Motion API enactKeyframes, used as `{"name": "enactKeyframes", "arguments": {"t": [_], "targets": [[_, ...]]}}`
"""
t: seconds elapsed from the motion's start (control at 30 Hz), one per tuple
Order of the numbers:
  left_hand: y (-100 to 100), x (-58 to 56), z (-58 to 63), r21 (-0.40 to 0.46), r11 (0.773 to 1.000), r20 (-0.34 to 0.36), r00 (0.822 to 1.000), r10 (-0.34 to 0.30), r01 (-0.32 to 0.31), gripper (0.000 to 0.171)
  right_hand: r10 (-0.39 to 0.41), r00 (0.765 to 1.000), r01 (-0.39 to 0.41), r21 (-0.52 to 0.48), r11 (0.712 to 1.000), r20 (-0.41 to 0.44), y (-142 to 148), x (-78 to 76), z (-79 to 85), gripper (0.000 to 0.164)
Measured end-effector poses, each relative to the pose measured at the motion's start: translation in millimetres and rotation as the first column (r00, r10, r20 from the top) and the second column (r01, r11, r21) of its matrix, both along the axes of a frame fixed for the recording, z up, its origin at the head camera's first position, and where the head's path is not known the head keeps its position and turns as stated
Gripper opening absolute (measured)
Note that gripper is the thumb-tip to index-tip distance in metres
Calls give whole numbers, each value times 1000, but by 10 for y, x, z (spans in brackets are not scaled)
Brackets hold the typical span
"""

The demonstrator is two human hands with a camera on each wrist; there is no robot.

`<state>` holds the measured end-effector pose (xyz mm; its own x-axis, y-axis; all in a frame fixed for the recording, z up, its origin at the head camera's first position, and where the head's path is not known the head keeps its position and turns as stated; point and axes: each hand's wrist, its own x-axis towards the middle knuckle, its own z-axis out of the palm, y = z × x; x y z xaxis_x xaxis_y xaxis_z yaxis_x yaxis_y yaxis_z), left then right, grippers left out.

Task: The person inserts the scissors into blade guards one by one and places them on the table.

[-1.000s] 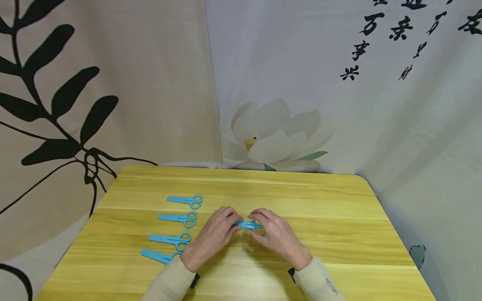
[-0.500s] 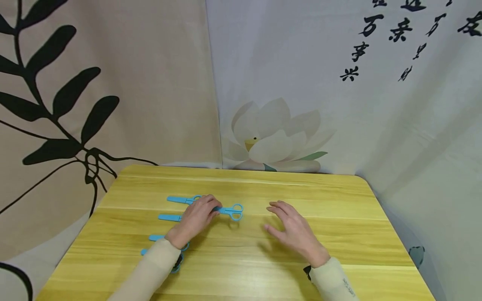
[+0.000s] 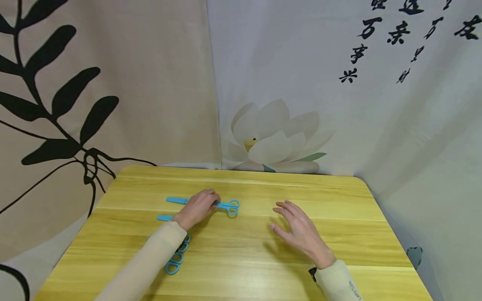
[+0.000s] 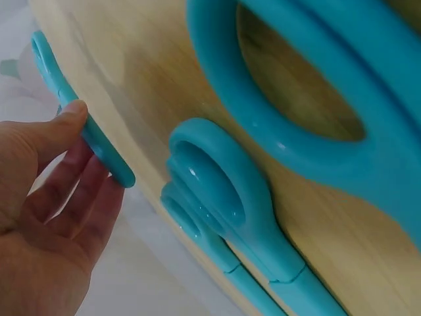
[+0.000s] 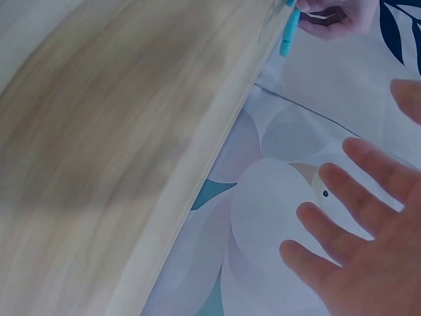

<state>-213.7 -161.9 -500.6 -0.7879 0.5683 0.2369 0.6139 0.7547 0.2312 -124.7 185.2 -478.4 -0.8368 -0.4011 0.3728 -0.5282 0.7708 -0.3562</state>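
Note:
My left hand (image 3: 199, 208) pinches a pair of light-blue scissors (image 3: 229, 206) between thumb and fingers. Its finger loops point right, away from the palm. In the left wrist view the held scissors (image 4: 105, 151) are raised off the tabletop, tilted. Beneath and left of that hand lie several matching scissors, among them one with its sheathed blade (image 3: 176, 200) showing at the back and one with loops (image 3: 174, 264) showing below my sleeve. My forearm hides parts of them. My right hand (image 3: 301, 232) hovers over the right half, fingers spread and holding nothing.
A wooden table (image 3: 241, 259) spans the lower view, its back edge close to a hanging cloth (image 3: 286, 67) printed with a lotus and dark characters. A dark leaf pattern (image 3: 60, 96) covers the cloth at left.
My left hand has carried the scissors from the middle of the table leftward and back, over the row. My right hand has let go of them and drawn away to the right, its fingers loosened.

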Motion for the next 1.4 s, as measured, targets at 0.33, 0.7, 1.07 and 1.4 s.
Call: {"name": "enactKeyframes", "arguments": {"t": [0.33,0.7,1.07,1.4], "targets": [[101,-87,-57,-12,999,117,992,52,-51,12,0,1000,1,23,1000,-31,25,14,1,47],[110,-88,-64,11,997,214,974,78,-82,12,0,1000,0,20,1000,-5,14,31,40,46],[81,-134,-52,84,989,349,933,89,-125,14,-4,1000,3,19,1000,18,20,17,38,45],[23,-115,-53,139,987,389,921,16,-76,35,-12,999,12,12,1000,39,56,10,31,46]]}}
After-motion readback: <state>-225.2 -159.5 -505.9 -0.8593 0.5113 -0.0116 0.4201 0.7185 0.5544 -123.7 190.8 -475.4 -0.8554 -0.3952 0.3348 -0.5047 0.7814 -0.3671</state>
